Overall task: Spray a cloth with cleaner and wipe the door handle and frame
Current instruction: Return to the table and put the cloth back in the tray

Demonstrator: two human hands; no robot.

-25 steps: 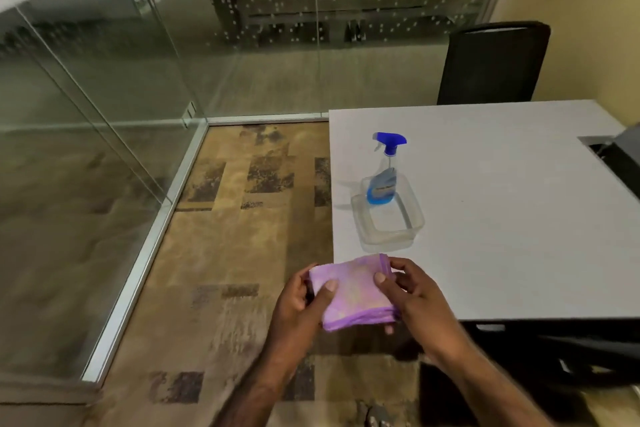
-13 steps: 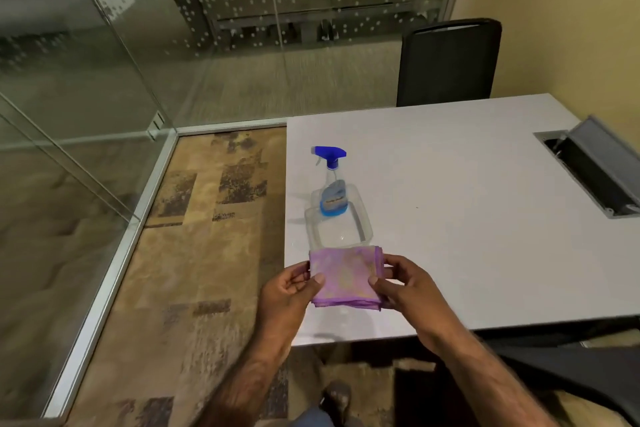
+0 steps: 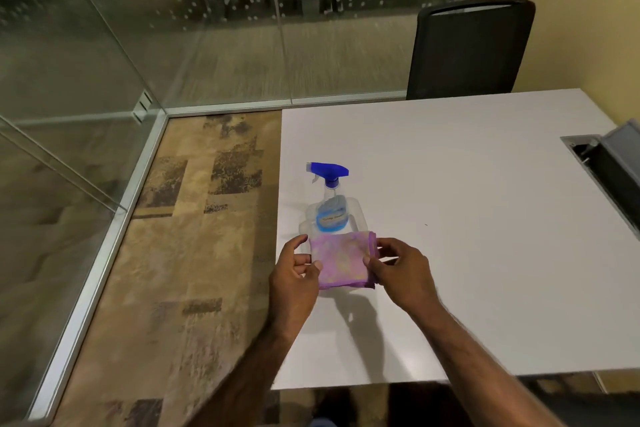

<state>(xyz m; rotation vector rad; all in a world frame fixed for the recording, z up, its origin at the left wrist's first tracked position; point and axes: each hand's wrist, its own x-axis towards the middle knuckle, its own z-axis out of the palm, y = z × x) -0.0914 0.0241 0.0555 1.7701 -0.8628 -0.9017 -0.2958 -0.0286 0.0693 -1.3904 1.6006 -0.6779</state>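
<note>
Closer to the table now, both hands have carried the folded cloth (image 3: 343, 260) over its near-left part.

Spray bottle (image 3: 329, 208) stands upright in a clear tub (image 3: 360, 215) at twelve o'clock, just beyond the cloth; left hand (image 3: 294, 279) and right hand (image 3: 403, 274) each pinch an edge, about equally near.
</note>
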